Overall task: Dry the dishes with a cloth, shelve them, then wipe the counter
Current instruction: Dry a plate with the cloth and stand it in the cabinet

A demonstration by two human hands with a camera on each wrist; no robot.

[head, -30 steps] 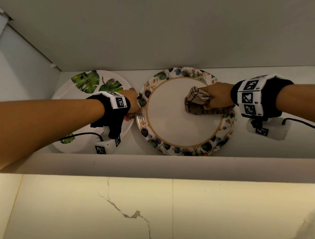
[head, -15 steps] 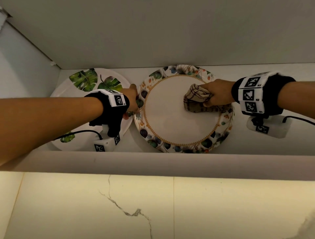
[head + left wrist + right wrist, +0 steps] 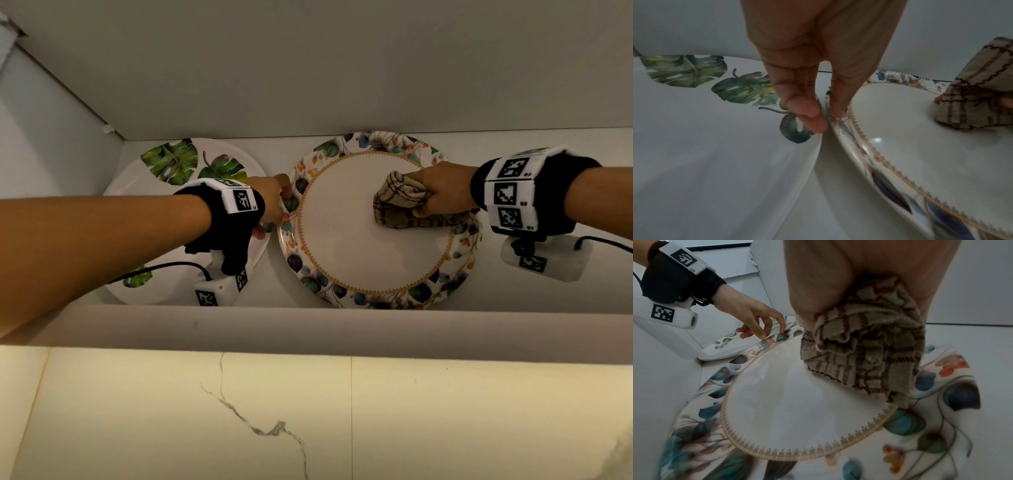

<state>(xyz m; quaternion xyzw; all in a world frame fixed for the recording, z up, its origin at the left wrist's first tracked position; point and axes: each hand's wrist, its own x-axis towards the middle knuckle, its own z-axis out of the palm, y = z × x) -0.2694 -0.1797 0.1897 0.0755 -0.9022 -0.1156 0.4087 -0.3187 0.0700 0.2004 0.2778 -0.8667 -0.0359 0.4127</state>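
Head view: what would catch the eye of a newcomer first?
The right hand presses a bunched checked cloth on the white middle of the floral plate, at the centre of the shelf. The left hand pinches that plate's left rim, and a leaf plate lies beside it at the left.

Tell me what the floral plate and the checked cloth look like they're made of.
Floral plate: probably glazed ceramic or porcelain with a glossy finish. It shows sharp light glints and a printed gold band, though melamine can't be ruled out. Cloth: soft, cotton-like woven fabric with a matte finish. It bunches into folds and shows woven check lines.
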